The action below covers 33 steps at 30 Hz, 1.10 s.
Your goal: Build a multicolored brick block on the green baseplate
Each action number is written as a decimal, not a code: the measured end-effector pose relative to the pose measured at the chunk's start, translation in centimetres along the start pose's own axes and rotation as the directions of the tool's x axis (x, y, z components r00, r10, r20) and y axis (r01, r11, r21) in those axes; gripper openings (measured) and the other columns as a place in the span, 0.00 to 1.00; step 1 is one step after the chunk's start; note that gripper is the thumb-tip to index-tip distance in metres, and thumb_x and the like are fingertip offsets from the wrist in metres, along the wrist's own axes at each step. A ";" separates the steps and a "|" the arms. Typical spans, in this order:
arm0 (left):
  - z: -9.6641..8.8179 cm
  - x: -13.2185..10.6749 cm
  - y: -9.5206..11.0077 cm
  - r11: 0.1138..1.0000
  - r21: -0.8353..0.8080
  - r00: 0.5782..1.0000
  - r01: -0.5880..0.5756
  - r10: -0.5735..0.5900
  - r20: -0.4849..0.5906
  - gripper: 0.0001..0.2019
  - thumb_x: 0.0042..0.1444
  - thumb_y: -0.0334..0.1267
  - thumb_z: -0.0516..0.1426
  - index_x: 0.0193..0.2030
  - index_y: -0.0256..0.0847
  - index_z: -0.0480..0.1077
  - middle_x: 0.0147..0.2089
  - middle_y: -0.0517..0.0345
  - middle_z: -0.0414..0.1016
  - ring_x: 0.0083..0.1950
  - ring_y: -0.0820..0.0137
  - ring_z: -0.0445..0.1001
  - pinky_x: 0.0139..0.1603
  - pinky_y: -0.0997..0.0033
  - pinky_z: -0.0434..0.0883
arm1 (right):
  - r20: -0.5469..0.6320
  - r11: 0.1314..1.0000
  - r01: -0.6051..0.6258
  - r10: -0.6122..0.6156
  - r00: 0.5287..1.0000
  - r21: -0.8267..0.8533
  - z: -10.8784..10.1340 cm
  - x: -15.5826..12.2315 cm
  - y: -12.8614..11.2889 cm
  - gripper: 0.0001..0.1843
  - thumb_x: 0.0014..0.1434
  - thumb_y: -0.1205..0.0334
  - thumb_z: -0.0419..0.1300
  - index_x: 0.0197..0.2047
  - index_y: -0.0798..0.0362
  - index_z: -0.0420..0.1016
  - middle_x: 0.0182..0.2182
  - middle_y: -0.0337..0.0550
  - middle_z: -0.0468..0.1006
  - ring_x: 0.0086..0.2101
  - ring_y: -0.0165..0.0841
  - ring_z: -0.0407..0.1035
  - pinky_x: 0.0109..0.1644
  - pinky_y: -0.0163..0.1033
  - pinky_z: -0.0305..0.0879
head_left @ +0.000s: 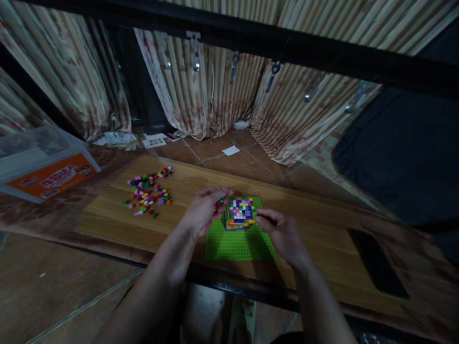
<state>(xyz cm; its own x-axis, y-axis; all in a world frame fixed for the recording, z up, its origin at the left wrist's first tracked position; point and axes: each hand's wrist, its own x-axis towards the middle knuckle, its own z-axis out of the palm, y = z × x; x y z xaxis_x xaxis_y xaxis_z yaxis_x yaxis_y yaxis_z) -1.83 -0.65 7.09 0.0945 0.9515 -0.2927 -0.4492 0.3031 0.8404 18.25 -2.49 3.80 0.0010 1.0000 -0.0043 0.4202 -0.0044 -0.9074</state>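
A block built of many-coloured toy bricks (pixel 241 211) stands on a green studded baseplate (pixel 236 246) in front of me. My left hand (pixel 205 209) is at the block's left side, fingers curled around a few small toy bricks; red and green ones show between thumb and fingers. At the block's right edge is my right hand (pixel 281 231), thumb and forefinger pinched together on what looks like a small green toy brick (pixel 254 214). Whether that brick touches the block I cannot tell. The palm side of my right hand is hidden.
Loose toy bricks (pixel 147 193) lie scattered on the left of the wooden board (pixel 315 224). A black flat slab (pixel 376 263), perhaps a phone, lies at the right. Beyond the board's left end stands a clear plastic box (pixel 53 153) with an orange label. A dark rail (pixel 229 28) crosses above.
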 end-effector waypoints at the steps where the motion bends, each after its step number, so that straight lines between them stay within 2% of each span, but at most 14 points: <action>1: 0.0 0.0 0.0 1.000 0.002 1.000 -0.001 0.001 0.002 0.04 0.50 0.33 0.60 0.32 0.34 0.74 0.24 0.61 0.64 0.18 0.83 0.56 0.16 0.80 0.46 | 0.001 1.000 -0.001 0.001 1.000 0.003 0.0 0.0 0.0 0.17 0.51 0.54 0.63 0.42 0.53 0.80 0.39 0.47 0.83 0.38 0.40 0.75 0.45 0.44 0.68; 4: -0.1 0.0 0.0 1.000 -0.002 1.000 -0.001 0.001 0.006 0.04 0.51 0.33 0.59 0.31 0.34 0.74 0.24 0.62 0.64 0.18 0.83 0.55 0.17 0.80 0.46 | -0.002 1.000 0.002 -0.002 1.000 -0.009 0.0 0.0 -0.4 0.17 0.51 0.53 0.62 0.42 0.53 0.80 0.38 0.47 0.83 0.37 0.39 0.75 0.43 0.43 0.68; 9: -0.1 0.0 0.1 1.000 -0.015 1.000 0.002 -0.002 -0.005 0.04 0.50 0.33 0.60 0.31 0.35 0.74 0.23 0.62 0.64 0.19 0.83 0.55 0.18 0.79 0.45 | -0.009 0.998 -0.058 0.058 0.998 0.013 0.0 -0.1 -0.9 0.22 0.53 0.47 0.59 0.41 0.56 0.80 0.28 0.45 0.81 0.27 0.34 0.71 0.31 0.38 0.66; 16: 0.0 -0.1 0.0 0.999 -0.044 1.000 0.000 -0.001 -0.011 0.04 0.48 0.33 0.61 0.30 0.34 0.74 0.23 0.61 0.64 0.19 0.83 0.55 0.17 0.78 0.45 | -0.008 0.976 -0.134 0.138 0.990 0.174 0.4 0.6 -0.2 0.21 0.45 0.45 0.67 0.32 0.56 0.80 0.20 0.39 0.74 0.22 0.29 0.64 0.27 0.36 0.61; 20: 0.1 -0.1 -0.1 0.999 -0.049 1.000 0.015 -0.015 -0.008 0.04 0.48 0.33 0.61 0.30 0.34 0.74 0.23 0.61 0.65 0.18 0.83 0.54 0.17 0.78 0.44 | -0.001 0.942 -0.189 0.197 0.980 0.277 0.6 0.8 0.1 0.19 0.41 0.48 0.70 0.30 0.55 0.79 0.19 0.39 0.74 0.21 0.28 0.64 0.27 0.35 0.62; 26: 0.5 -0.1 -0.5 0.998 -0.060 1.000 0.017 -0.016 0.014 0.05 0.49 0.33 0.60 0.30 0.33 0.74 0.22 0.61 0.63 0.18 0.84 0.54 0.16 0.79 0.44 | -0.015 0.909 -0.234 0.255 0.967 0.346 0.9 0.8 0.0 0.17 0.39 0.51 0.71 0.28 0.55 0.79 0.19 0.38 0.75 0.20 0.27 0.66 0.27 0.35 0.65; 33: 0.8 -0.3 -0.7 0.998 -0.053 0.999 0.025 -0.023 0.031 0.05 0.50 0.34 0.60 0.30 0.33 0.74 0.22 0.61 0.62 0.18 0.83 0.54 0.16 0.80 0.44 | -0.084 0.895 -0.224 0.276 0.957 0.386 1.7 0.4 -0.8 0.18 0.36 0.51 0.72 0.26 0.56 0.78 0.20 0.38 0.76 0.20 0.28 0.68 0.26 0.36 0.70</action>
<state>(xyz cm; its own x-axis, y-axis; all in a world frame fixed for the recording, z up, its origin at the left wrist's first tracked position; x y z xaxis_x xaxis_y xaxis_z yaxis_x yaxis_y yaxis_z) -0.78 -1.09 6.95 0.1322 0.9454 -0.2978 -0.4936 0.3233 0.8074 16.38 -2.06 3.84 0.1930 0.9564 -0.2194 0.0260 -0.2285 -0.9732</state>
